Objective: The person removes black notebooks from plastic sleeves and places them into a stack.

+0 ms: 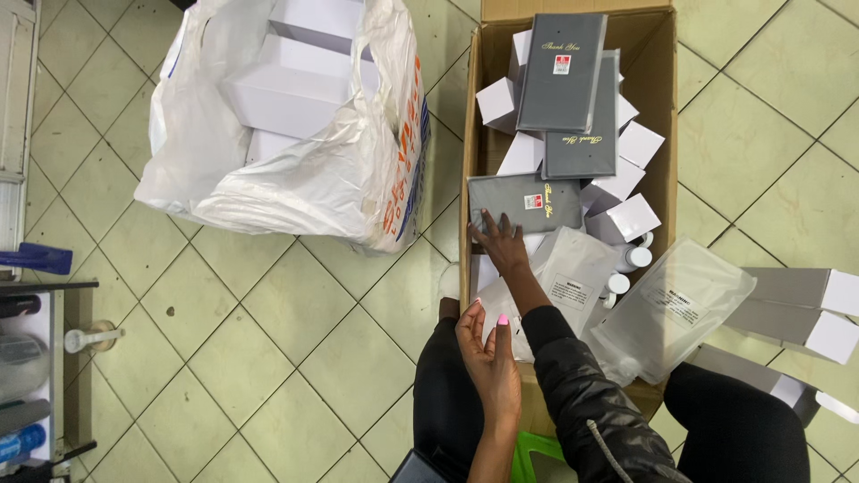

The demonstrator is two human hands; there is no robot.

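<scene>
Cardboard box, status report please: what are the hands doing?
Right hand on grey flat box. Left hand open, empty. White cartons crowd the cardboard box.

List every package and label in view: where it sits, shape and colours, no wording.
Cardboard box: open, brown, top centre.
Grey flat boxes: three rectangles inside it, two with small red-and-white stickers; right hand touches the lowest.
White cubes: small boxes around them.
Clear pouches: labelled, at the carton's lower right.
White plastic bag: left, orange and blue print, holding white boxes.
Left hand: holds nothing.
</scene>
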